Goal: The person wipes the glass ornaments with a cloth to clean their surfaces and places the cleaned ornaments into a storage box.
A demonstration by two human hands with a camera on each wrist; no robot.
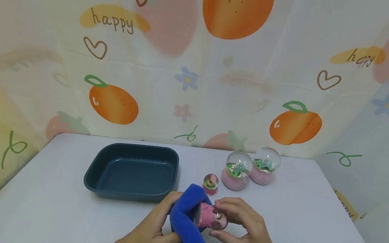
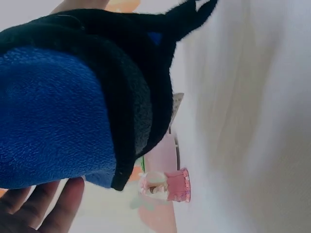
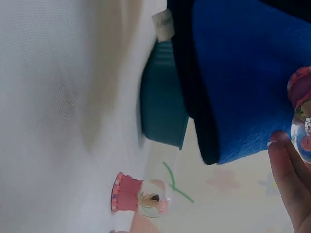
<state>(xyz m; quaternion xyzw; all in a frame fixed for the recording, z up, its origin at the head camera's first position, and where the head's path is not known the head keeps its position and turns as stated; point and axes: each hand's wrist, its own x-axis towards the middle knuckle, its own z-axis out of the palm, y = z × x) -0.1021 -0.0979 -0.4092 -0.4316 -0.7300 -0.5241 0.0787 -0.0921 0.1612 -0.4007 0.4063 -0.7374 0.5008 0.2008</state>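
Note:
A blue towel with black edging (image 1: 189, 217) is folded in my left hand (image 1: 154, 226), whose fingers and thumb grip it from the left. A small snow globe with a pink base (image 1: 207, 216) lies sideways against the towel, its clear dome pointing right. My right hand (image 1: 251, 230) holds this globe, fingers above and thumb below its dome. In the right wrist view the fingertips (image 3: 279, 141) show beside the dome, and the globe is cut by the frame's edge. In the left wrist view the towel (image 2: 53, 116) hides much of the left hand.
Another small snow globe (image 1: 211, 184) stands upright just beyond the hands. Behind it to the right are two larger snow globes with pink bases (image 1: 234, 180) (image 1: 262, 176). A dark teal tray (image 1: 129, 197) sits at the left on the white table. A fruit-print curtain (image 1: 202, 110) hangs behind.

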